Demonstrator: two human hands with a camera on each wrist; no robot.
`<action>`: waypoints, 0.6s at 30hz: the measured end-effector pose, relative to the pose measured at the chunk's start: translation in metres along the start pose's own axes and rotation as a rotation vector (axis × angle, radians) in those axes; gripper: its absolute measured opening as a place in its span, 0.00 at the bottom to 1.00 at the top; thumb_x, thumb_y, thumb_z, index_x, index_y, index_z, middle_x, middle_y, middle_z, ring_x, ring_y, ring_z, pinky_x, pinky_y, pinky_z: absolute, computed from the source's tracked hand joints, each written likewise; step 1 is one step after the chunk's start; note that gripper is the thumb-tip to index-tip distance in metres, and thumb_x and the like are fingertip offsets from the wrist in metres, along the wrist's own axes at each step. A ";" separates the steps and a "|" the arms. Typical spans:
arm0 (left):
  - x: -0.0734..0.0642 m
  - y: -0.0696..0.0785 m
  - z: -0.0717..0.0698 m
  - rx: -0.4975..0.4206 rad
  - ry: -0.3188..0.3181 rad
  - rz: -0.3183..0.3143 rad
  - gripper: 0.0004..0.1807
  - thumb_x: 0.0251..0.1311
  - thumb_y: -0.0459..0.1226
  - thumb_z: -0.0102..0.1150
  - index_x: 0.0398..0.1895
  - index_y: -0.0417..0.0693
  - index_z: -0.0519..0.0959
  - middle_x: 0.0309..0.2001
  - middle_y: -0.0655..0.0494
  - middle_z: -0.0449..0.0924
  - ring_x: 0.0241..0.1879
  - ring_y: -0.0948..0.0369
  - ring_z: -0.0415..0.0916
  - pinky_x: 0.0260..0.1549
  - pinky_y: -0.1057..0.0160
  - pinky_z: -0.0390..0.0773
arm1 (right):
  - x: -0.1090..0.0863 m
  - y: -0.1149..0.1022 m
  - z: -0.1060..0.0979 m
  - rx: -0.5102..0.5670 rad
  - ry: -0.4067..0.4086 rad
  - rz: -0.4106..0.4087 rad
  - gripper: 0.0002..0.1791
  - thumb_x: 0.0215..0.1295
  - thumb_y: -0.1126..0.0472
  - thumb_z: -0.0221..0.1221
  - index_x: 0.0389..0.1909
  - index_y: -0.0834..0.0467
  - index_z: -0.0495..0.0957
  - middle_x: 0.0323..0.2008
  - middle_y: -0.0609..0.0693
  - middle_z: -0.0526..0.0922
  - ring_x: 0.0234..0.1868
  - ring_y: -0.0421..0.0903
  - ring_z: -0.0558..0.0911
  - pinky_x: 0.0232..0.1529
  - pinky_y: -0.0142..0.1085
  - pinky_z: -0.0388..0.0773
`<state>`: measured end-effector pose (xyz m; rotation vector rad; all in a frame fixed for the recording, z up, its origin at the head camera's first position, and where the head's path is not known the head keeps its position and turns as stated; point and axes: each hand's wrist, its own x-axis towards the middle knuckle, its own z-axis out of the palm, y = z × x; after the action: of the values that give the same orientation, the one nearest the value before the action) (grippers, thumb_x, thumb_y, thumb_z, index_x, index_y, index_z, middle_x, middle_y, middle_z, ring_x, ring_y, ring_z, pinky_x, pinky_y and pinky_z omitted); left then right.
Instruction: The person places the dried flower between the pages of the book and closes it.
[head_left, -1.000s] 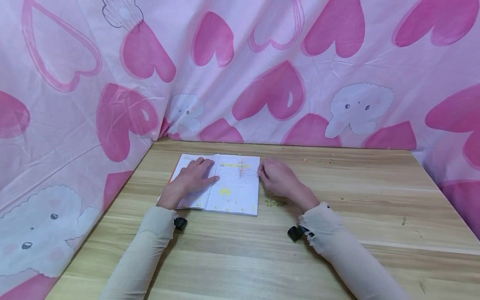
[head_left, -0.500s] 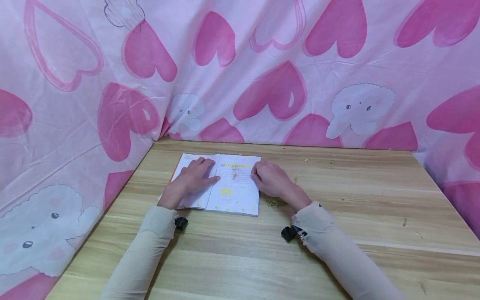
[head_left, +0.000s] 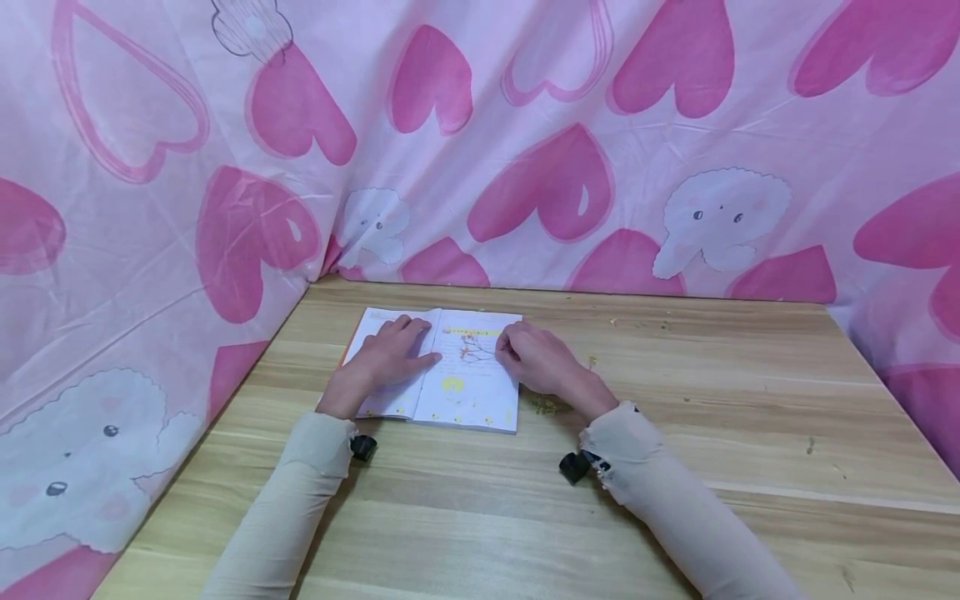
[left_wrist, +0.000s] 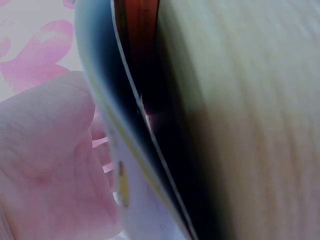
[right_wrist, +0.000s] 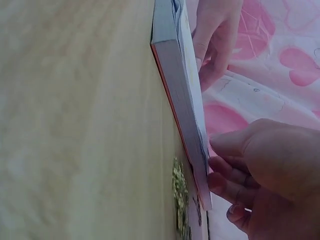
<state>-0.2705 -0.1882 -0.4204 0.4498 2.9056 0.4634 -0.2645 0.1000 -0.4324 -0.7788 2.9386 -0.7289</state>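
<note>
An open book lies on the wooden table, its right page printed with text and yellow pictures. My left hand rests on the left page with its fingers spread. Over the right page, my right hand pinches the thin stems of a small sprig with orange blossoms. The sprig's head points left, close to the page; whether it touches the paper I cannot tell. In the right wrist view, thumb and fingers are at the book's page edge, and the sprig is not visible there.
Close to the book's lower right lies a yellow-green dried flower cluster. Tiny plant bits are scattered farther back on the table. A pink cloth with hearts hangs behind and on the left.
My right hand has moved left, from beyond the book's right edge to over the right page, carrying the sprig with it. The left hand stays in place.
</note>
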 end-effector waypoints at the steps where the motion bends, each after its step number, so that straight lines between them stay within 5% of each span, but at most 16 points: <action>1: 0.000 0.000 0.000 0.002 -0.002 -0.002 0.40 0.76 0.58 0.59 0.82 0.48 0.66 0.77 0.43 0.69 0.77 0.41 0.64 0.71 0.27 0.67 | -0.001 0.001 -0.001 0.013 -0.002 0.000 0.08 0.81 0.56 0.59 0.49 0.55 0.83 0.46 0.49 0.83 0.46 0.45 0.80 0.50 0.40 0.81; 7: -0.001 0.003 -0.001 0.005 -0.001 0.002 0.39 0.77 0.57 0.59 0.82 0.48 0.66 0.77 0.42 0.68 0.77 0.40 0.64 0.70 0.27 0.67 | -0.003 0.012 -0.006 0.020 -0.001 0.027 0.15 0.81 0.58 0.58 0.63 0.56 0.79 0.55 0.50 0.81 0.52 0.48 0.81 0.57 0.44 0.82; 9: -0.002 0.003 -0.001 -0.001 0.001 0.006 0.38 0.77 0.57 0.58 0.82 0.48 0.66 0.77 0.42 0.68 0.77 0.40 0.64 0.70 0.27 0.66 | -0.003 0.017 -0.008 -0.010 0.003 0.030 0.20 0.82 0.58 0.58 0.70 0.56 0.77 0.62 0.52 0.81 0.60 0.50 0.81 0.66 0.47 0.80; 14: -0.003 0.005 -0.001 0.004 -0.001 0.005 0.38 0.78 0.56 0.58 0.82 0.47 0.66 0.76 0.42 0.68 0.77 0.40 0.65 0.71 0.28 0.67 | -0.004 0.025 -0.014 -0.057 0.002 0.016 0.28 0.81 0.57 0.59 0.78 0.55 0.72 0.78 0.55 0.73 0.81 0.57 0.69 0.83 0.57 0.62; 18: -0.002 0.009 -0.002 0.024 0.000 -0.001 0.38 0.78 0.55 0.58 0.81 0.44 0.67 0.76 0.40 0.69 0.76 0.39 0.67 0.71 0.30 0.69 | -0.006 0.029 -0.016 -0.054 -0.001 0.002 0.28 0.81 0.57 0.60 0.78 0.56 0.73 0.77 0.55 0.75 0.80 0.58 0.70 0.83 0.60 0.61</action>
<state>-0.2661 -0.1809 -0.4155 0.4523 2.9138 0.4292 -0.2746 0.1318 -0.4311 -0.7798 2.9696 -0.6508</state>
